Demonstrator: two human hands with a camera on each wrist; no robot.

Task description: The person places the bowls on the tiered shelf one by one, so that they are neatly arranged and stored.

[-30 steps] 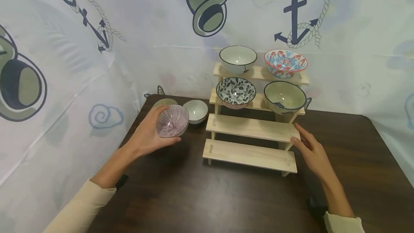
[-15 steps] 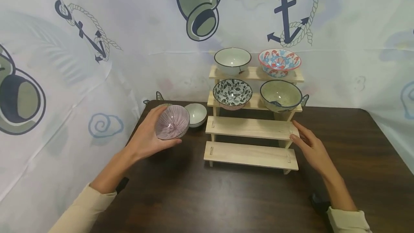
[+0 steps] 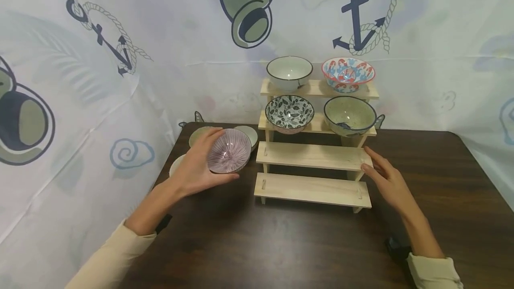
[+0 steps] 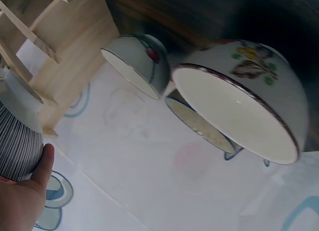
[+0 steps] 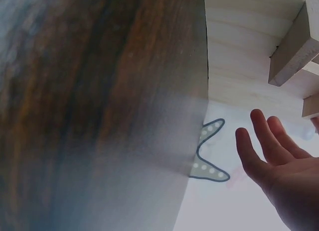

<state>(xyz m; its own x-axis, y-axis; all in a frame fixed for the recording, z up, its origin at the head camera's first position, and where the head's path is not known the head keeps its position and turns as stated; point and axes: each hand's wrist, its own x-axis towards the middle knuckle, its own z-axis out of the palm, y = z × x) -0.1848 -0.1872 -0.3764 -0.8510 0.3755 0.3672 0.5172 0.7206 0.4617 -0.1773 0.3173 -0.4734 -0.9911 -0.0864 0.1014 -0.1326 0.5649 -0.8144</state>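
A small bowl with fine purple stripes (image 3: 229, 151) is held by its side in my left hand (image 3: 196, 168), its inside facing me. In the left wrist view the outside of this striped bowl (image 4: 20, 146) shows at the left edge, with the thumb against it. The hand is just left of a wooden tiered stand (image 3: 313, 154). My right hand (image 3: 387, 182) touches the right end of the stand's second shelf from the bottom, thumb and forefinger at the edge. Its other fingers are extended and spread in the right wrist view (image 5: 284, 166).
Behind the left hand stand a greenish bowl (image 3: 196, 136), a white bowl (image 3: 250, 134) and a partly hidden flowered bowl (image 4: 279, 81). The upper shelves bear a white bowl (image 3: 289, 72), a red-and-blue bowl (image 3: 348, 75), a black-leaf bowl (image 3: 290, 113) and a green bowl (image 3: 350, 115).
My left hand has carried the striped bowl to the right, nearer the stand, uncovering more of the bowls behind it. The right hand stays at the shelf end.
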